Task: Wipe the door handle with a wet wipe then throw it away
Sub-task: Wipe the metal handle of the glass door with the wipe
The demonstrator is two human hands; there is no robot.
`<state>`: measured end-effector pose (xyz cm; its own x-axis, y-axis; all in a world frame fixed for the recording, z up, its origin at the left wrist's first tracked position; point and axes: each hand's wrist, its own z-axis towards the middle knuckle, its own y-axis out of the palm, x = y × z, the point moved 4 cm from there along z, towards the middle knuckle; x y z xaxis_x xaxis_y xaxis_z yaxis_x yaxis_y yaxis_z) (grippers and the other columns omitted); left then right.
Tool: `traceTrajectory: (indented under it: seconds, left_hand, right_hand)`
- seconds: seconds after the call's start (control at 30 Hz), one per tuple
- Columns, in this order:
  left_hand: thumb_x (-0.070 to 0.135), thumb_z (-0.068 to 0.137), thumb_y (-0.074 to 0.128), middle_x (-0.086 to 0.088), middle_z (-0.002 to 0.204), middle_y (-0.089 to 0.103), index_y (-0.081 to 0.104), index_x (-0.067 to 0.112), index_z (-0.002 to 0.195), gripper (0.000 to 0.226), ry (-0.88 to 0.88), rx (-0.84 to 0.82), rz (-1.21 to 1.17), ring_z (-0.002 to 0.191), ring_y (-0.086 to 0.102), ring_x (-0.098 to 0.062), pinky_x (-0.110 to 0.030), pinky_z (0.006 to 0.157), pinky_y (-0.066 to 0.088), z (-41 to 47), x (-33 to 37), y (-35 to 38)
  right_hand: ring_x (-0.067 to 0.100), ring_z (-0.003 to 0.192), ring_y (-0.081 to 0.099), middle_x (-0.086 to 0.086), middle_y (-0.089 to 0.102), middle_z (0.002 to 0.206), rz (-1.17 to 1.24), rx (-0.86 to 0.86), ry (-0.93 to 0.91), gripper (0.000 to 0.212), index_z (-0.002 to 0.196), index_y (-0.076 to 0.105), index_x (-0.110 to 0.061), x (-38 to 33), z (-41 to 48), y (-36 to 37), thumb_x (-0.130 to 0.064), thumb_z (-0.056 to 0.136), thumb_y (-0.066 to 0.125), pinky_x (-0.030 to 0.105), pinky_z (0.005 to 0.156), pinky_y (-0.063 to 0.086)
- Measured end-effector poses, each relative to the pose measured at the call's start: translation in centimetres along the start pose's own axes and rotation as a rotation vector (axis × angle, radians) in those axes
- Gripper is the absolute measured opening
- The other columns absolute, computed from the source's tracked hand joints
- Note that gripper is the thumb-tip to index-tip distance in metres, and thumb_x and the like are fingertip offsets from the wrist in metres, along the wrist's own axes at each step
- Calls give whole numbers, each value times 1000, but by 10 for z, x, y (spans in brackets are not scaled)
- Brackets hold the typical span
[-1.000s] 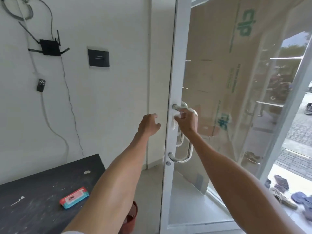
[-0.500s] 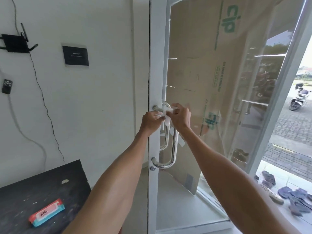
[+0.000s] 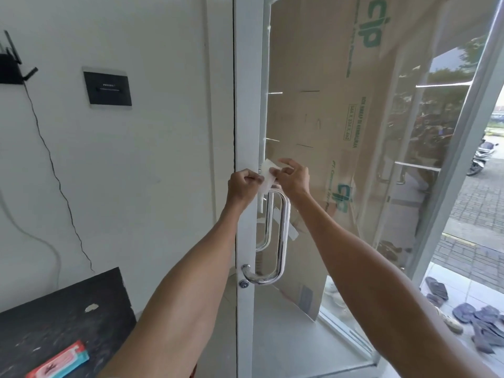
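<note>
- White wet wipe [image 3: 266,177] is stretched between both hands just above the top bend of the steel door handle [image 3: 282,230]. The left hand [image 3: 242,186] pinches one edge with curled fingers. The right hand [image 3: 293,180] pinches the other edge between thumb and forefinger, its other fingers fanned out.
- Such light pinches could let the damp sheet slip or bunch up, so that only the top bend gets cleaned.
- Hard pressing may swing the door, and the handle away with it.
- The outer handle [image 3: 268,222] sits close behind and crowds the fingers.
- Low left, a black tabletop [image 3: 54,317] carries a red-and-teal wipe pack [image 3: 58,362].
- A cardboard sheet [image 3: 313,105] leans behind the glass.
- Farther out are sandals [image 3: 477,323] and a scooter [image 3: 481,156]; no bin shows.
</note>
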<state>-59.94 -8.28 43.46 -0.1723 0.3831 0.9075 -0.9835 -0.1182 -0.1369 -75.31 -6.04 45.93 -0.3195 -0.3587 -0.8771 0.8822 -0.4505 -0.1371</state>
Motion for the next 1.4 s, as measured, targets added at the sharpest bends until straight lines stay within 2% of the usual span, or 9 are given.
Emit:
traceTrajectory:
  seconds: [0.07, 0.3, 0.6, 0.77, 0.9, 1.07, 1.17, 1.23, 1.4]
  left_hand:
    - [16, 84, 69, -6, 83, 69, 65, 18, 71, 14, -24, 57, -12, 91, 68, -30, -49, 86, 58, 6, -3, -3]
    - [10, 86, 65, -5, 72, 68, 68, 13, 72, 14, -70, 129, 16, 67, 68, -25, -35, 72, 60, 16, -17, 0]
    - [11, 81, 54, -2, 56, 64, 68, 10, 66, 20, -96, 248, 31, 57, 60, -23, -39, 63, 57, 23, -19, 3]
    - [70, 68, 66, 10, 70, 67, 60, 24, 76, 48, 12, 286, 305, 70, 65, -11, -27, 60, 49, 16, -15, 8]
    - [48, 71, 71, 15, 74, 66, 65, 26, 79, 25, 91, 297, 416, 73, 65, -6, -24, 60, 45, 14, -15, 10]
    - [26, 74, 59, 6, 59, 62, 65, 19, 62, 15, 4, 382, 182, 62, 59, -19, -33, 63, 53, 13, -25, -4]
    - [21, 68, 53, -2, 72, 68, 68, 17, 81, 20, -87, 413, 106, 75, 69, -29, -46, 73, 60, 12, -35, -19]
    - [22, 65, 51, 4, 80, 67, 64, 20, 99, 36, -95, 401, 165, 81, 68, -24, -38, 69, 56, 7, -35, -22]
    - [12, 72, 50, 5, 99, 62, 63, 24, 107, 39, 237, 494, 431, 85, 61, -14, -28, 68, 52, -8, -14, -13]
  right_hand:
    - [15, 65, 63, 9, 66, 71, 21, -31, 7, 36, 110, 67, -11, 5, 9, -3, -9, 76, 79, 35, 74, 60]
    - [-11, 49, 58, -11, 65, 62, -34, 2, 29, 32, 97, 71, -18, 26, 40, -11, -15, 69, 84, 2, 58, 44]
    - [5, 66, 67, -10, 68, 61, -8, -98, -16, 30, 97, 71, -17, 33, 66, 6, -10, 68, 73, 29, 85, 57]
    - [11, 67, 71, -3, 73, 69, 33, -169, -71, 33, 101, 71, -16, 30, 66, 8, -10, 69, 73, 30, 76, 59]
    - [9, 59, 68, -1, 73, 68, 56, -220, -78, 33, 102, 70, -14, 25, 64, 12, -7, 69, 72, 25, 67, 58]
    - [5, 55, 66, -1, 71, 66, 62, -168, -62, 34, 102, 71, -11, 24, 68, 8, -4, 69, 69, 15, 62, 54]
    - [-2, 47, 60, -1, 68, 64, 29, -154, -45, 35, 103, 72, -9, 26, 70, 6, -3, 68, 68, 7, 55, 49]
    - [-2, 51, 60, -2, 67, 63, -41, -154, -27, 35, 102, 73, -12, 28, 71, 5, -6, 68, 69, 7, 60, 50]
    - [12, 78, 60, 1, 68, 84, -257, -242, 40, 37, 102, 72, -13, 35, 68, 14, -8, 66, 80, 17, 69, 43]
